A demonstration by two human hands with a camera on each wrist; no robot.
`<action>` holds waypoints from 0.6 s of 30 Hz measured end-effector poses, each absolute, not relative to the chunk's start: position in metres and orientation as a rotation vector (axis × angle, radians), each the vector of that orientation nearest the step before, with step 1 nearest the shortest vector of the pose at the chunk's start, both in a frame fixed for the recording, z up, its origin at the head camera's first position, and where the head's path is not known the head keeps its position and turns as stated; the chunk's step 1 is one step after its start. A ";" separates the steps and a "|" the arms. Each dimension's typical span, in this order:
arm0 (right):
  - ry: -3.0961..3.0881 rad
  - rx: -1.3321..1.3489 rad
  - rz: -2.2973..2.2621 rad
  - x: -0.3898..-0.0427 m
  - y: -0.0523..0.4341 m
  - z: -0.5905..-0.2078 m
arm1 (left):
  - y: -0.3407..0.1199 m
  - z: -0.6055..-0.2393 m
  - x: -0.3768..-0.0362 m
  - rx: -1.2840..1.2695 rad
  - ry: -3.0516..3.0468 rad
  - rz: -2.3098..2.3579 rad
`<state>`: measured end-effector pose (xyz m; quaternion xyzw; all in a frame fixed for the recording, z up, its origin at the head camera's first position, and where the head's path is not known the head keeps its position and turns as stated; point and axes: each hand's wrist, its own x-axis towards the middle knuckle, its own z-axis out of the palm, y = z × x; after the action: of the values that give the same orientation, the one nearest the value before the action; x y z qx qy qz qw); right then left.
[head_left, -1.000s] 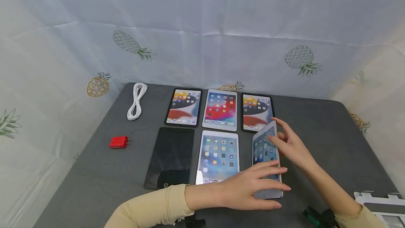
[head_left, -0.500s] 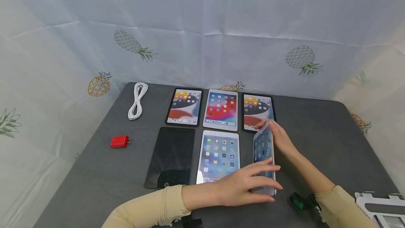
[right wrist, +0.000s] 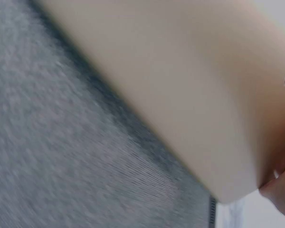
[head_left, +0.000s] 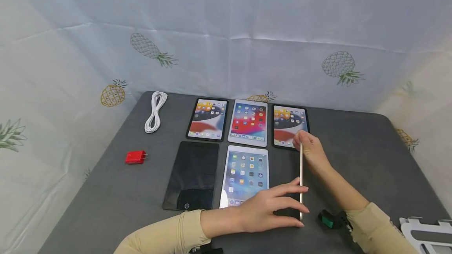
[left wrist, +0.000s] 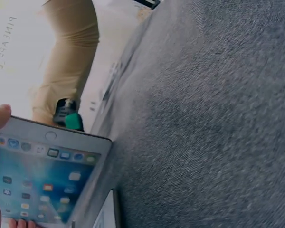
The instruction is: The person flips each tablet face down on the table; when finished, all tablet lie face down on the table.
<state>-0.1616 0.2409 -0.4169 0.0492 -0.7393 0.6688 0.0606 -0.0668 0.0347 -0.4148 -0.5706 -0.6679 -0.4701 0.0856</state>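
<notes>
The white tablet (head_left: 301,179) stands on its long edge, right of frame centre, bare grey table (head_left: 367,160) to its right. The right hand (head_left: 310,150) grasps its far end; the left hand (head_left: 272,209) presses flat-fingered against its near end.

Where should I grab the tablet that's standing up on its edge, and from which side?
Probably by its long side edges, coming from above: the tablet stands on edge, nearly vertical, so only the thin rim is easy to pinch. The right hand grips its far top end, and the left hand steadies the near end from the screen side.

My tablet (head_left: 301,179) stands edge-on, its screen hidden from my head; my right wrist view is just a blur.
</notes>
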 end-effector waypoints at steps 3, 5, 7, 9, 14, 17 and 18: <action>-2.423 0.024 1.853 -0.163 0.246 -0.411 | 0.034 -0.417 -0.065 -1.653 -2.015 -1.407; -2.578 -0.024 1.719 -0.163 0.250 -0.409 | 0.033 -0.419 -0.064 -1.626 -2.040 -1.411; -2.731 -0.031 1.579 -0.164 0.254 -0.408 | 0.031 -0.421 -0.062 -1.604 -2.078 -1.397; -2.861 -0.009 1.440 -0.164 0.255 -0.408 | 0.029 -0.423 -0.061 -1.585 -2.134 -1.354; -3.018 0.099 1.147 -0.166 0.252 -0.415 | 0.025 -0.428 -0.059 -1.568 -2.369 -1.161; -3.019 0.156 1.072 -0.167 0.248 -0.420 | 0.025 -0.431 -0.059 -1.564 -2.496 -0.976; -3.014 0.169 1.065 -0.167 0.247 -0.422 | 0.025 -0.432 -0.059 -1.562 -2.521 -0.923</action>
<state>-0.1674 0.2470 -0.4224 0.0529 -0.9412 0.3325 -0.0295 -0.0589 0.0253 -0.4321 -0.5029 -0.8115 -0.2970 0.0178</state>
